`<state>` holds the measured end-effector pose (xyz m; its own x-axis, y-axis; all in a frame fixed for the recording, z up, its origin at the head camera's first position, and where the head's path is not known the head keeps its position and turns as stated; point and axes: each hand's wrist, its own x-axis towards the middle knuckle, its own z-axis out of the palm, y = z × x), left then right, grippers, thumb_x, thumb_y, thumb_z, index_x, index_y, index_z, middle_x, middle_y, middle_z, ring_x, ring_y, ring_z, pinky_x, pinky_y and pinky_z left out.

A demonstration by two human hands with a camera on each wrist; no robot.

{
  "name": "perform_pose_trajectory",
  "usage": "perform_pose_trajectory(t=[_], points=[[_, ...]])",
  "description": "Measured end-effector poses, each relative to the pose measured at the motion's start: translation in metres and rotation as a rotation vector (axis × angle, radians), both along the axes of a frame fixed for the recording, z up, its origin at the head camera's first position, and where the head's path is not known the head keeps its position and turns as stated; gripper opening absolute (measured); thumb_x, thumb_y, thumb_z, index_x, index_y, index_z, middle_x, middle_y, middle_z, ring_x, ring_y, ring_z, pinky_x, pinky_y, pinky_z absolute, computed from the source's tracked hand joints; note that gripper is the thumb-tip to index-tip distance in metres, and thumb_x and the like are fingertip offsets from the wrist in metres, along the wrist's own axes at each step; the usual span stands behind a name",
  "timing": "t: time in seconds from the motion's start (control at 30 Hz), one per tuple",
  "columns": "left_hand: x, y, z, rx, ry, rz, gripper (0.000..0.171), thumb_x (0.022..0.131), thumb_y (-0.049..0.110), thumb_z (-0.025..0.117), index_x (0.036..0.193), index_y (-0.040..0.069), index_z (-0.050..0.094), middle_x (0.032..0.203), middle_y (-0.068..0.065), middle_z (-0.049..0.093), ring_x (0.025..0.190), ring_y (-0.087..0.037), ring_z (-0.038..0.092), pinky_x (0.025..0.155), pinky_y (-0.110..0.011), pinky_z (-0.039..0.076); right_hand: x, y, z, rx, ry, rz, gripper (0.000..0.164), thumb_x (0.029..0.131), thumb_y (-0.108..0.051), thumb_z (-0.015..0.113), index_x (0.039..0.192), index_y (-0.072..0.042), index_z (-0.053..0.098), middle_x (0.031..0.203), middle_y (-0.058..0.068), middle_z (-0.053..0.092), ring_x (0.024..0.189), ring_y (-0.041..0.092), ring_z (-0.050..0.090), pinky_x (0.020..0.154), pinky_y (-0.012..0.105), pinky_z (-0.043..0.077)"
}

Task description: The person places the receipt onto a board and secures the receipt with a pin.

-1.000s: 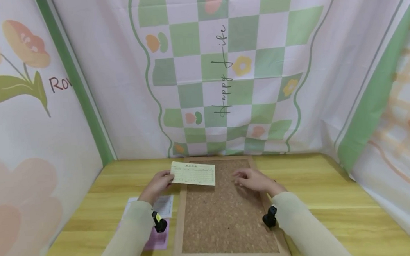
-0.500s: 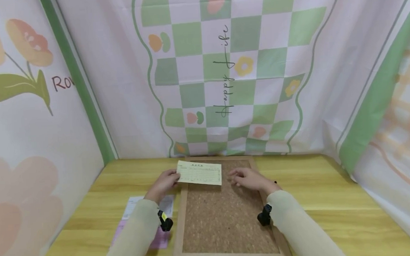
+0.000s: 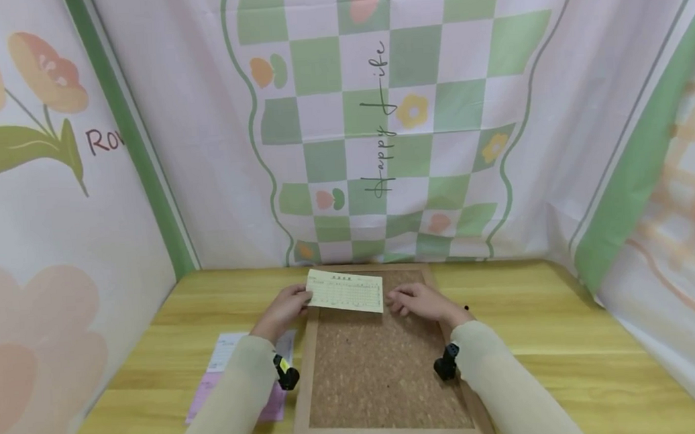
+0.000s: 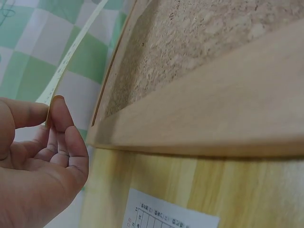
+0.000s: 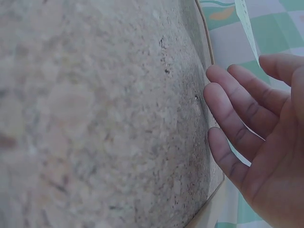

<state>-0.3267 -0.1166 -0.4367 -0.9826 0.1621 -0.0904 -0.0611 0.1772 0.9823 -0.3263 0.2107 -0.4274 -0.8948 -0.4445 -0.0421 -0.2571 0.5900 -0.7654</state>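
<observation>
My left hand [image 3: 284, 308] pinches the left edge of a pale yellow printed slip [image 3: 346, 291] between thumb and fingers. The slip hangs above the far end of a wood-framed cork board [image 3: 387, 374]. In the left wrist view the slip [image 4: 71, 52] appears nearly edge-on, rising from the fingertips. My right hand [image 3: 422, 302] hovers over the board's upper right part, just beside the slip's right edge. Its fingers [image 5: 225, 107] are loosely bent, and no held thing shows among them. The slip's edge [image 5: 246, 31] ends near that thumb; whether they touch is unclear.
Left of the board, a white printed sheet [image 3: 223, 351] and a pink sheet [image 3: 200, 397] lie on the wooden table [image 3: 137, 396], partly under my left forearm. A small black object [image 3: 466, 308] shows beside my right wrist. A checkered curtain [image 3: 368, 156] stands behind the table.
My left hand has carried the slip to the right over the board, nearer my right hand. My right hand has shifted slightly left, and the gap between it and the slip has narrowed.
</observation>
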Motion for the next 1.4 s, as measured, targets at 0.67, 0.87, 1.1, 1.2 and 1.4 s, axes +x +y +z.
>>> perform_pose_trajectory(t=[0.67,0.87,1.1,1.2,1.4], points=[[-0.004,0.016,-0.004,-0.015,-0.017,-0.009,0.036,0.105,0.012,0.048,0.132,-0.011,0.053,0.109,-0.013,0.062,0.091,-0.019,0.056,0.082,-0.033,0.049,-0.002,-0.005,-0.001,0.017,0.032,-0.027,0.038,0.107,-0.032,0.048,0.11,-0.002,0.07,0.096,0.006,0.069,0.086,0.022,0.066,0.082,0.041,0.052],[-0.001,0.018,-0.004,-0.05,-0.004,0.004,0.038,0.105,0.012,0.047,0.136,-0.01,0.052,0.117,-0.016,0.062,0.095,-0.02,0.058,0.083,-0.034,0.05,0.0,-0.005,0.0,-0.002,0.04,-0.022,0.034,0.107,-0.03,0.049,0.089,-0.007,0.066,0.091,0.007,0.067,0.085,0.024,0.065,0.076,0.04,0.051],[0.003,0.02,-0.002,-0.124,0.021,0.03,0.041,0.103,0.013,0.052,0.137,-0.009,0.054,0.114,-0.015,0.064,0.089,-0.018,0.059,0.081,-0.032,0.052,0.002,-0.001,0.001,-0.014,0.034,-0.035,0.035,0.107,-0.031,0.05,0.091,-0.004,0.066,0.093,0.007,0.067,0.086,0.025,0.066,0.078,0.045,0.052],[0.003,0.021,-0.003,-0.145,0.024,0.034,0.039,0.102,0.014,0.055,0.134,-0.008,0.057,0.099,-0.011,0.065,0.082,-0.016,0.058,0.076,-0.029,0.051,0.002,0.002,0.0,-0.001,0.032,-0.032,0.035,0.107,-0.03,0.05,0.089,-0.004,0.065,0.091,0.006,0.067,0.085,0.024,0.066,0.078,0.043,0.052],[0.005,0.022,-0.001,-0.164,0.028,0.025,0.031,0.1,0.016,0.061,0.123,-0.004,0.067,0.085,-0.005,0.067,0.077,-0.015,0.059,0.072,-0.028,0.051,0.002,0.009,0.001,0.028,0.021,-0.025,0.035,0.108,-0.031,0.048,0.091,-0.006,0.066,0.091,0.004,0.067,0.085,0.021,0.065,0.08,0.041,0.052]])
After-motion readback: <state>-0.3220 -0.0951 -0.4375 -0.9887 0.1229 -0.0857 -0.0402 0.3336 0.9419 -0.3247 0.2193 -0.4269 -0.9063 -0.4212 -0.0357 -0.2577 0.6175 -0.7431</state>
